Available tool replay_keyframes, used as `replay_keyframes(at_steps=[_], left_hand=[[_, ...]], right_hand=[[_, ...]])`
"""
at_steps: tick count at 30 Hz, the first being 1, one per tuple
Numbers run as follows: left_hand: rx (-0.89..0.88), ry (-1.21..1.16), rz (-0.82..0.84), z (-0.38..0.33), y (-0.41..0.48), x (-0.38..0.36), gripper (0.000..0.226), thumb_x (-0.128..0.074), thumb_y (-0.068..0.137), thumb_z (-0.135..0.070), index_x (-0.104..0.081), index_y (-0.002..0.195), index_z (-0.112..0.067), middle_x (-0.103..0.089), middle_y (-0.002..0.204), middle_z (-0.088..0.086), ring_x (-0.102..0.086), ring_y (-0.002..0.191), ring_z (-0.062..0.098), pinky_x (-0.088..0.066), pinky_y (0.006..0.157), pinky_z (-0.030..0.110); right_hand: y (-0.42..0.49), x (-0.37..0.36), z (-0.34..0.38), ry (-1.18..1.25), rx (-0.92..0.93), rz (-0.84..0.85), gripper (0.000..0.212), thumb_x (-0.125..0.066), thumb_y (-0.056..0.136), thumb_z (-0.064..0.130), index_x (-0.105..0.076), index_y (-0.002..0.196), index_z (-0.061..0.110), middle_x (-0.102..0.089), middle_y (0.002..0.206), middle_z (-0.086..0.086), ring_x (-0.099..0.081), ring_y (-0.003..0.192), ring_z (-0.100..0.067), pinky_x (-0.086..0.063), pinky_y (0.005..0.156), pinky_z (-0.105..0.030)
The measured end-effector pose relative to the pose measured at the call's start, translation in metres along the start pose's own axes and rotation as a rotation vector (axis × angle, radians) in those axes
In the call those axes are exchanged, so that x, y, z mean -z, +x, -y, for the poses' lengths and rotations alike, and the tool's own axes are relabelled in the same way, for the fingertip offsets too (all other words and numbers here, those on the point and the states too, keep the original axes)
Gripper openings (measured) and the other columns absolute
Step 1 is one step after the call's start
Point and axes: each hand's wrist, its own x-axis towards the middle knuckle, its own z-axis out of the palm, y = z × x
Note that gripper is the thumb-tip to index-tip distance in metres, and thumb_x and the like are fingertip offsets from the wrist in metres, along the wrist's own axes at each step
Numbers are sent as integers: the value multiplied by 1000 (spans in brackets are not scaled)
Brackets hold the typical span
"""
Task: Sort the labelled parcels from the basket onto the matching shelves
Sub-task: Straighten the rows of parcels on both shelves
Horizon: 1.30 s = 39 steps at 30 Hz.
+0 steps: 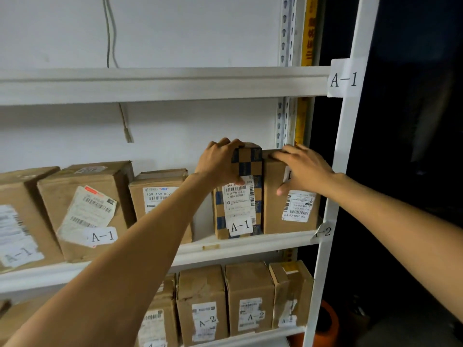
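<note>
Two bare forearms come in from the bottom edge of the frame, the left one from the lower left and the right one from the right side, and both reach up toward the centre.

The left hand (220, 161) clasps the checkered parcel (246, 169). Its fingers are curled over the top and its thumb lies on the front face. This parcel stands upright on the middle shelf (250, 242), right of centre. It carries a barcode slip, and below that a white sticker (240, 226) reading A-1.

The right hand (303, 169) holds the plain brown parcel (275, 209) that stands touching the checkered one on its right. Its fingers are hooked over the top edge and its thumb presses the front.

Further left on the same shelf stand three more cartons (87, 209), two of them showing A-1 stickers. On the shelf below, at the bottom centre, is a row of boxes (250, 296) marked A-2.

On the white upright at the right, a paper tag (343, 78) reads A-1. A lower tag (324, 231) shows only "-2". An orange object (325, 324) sits in the lower right.

Behind it all is a white wall with a thin cable (110, 33) hanging at the upper left.
</note>
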Motion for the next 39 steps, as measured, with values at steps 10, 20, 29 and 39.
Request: replay_keyframes(at_steps=[10, 20, 29, 39], left_hand=[[24, -12, -12, -13, -1, -3, 91, -87, 62, -38, -39, 139, -25, -48, 130, 3, -40, 125, 29, -43, 99, 42], [40, 95, -19, -17, -5, 1, 100, -74, 70, -56, -19, 149, -30, -24, 148, 7, -8, 140, 33, -29, 108, 58], [79, 262, -40, 40, -66, 49, 63, -47, 90, -57, -36, 143, -23, -45, 139, 5, -34, 131, 23, -40, 97, 40], [339, 400, 6, 132, -164, 94, 63, -60, 87, -46, -41, 141, -19, -44, 139, 7, -34, 130, 25, -40, 100, 41]], right_hand=[[-13, -6, -19, 85, 18, -6, 101, -77, 67, 55, -29, 149, 23, -37, 148, 0, -37, 135, -24, -37, 104, -41], [-15, 15, -6, 193, -4, -40, 90, -66, 78, 61, -32, 145, 12, -40, 145, -8, -38, 132, -24, -36, 105, -39], [6, 24, 73, 342, 278, -329, 26, -63, 88, 28, -61, 101, 5, -62, 100, -11, -54, 94, -24, -46, 83, -39], [37, 19, 199, 299, 485, -232, 47, -64, 88, 35, -49, 125, 11, -54, 122, -5, -50, 110, -20, -45, 83, -30]])
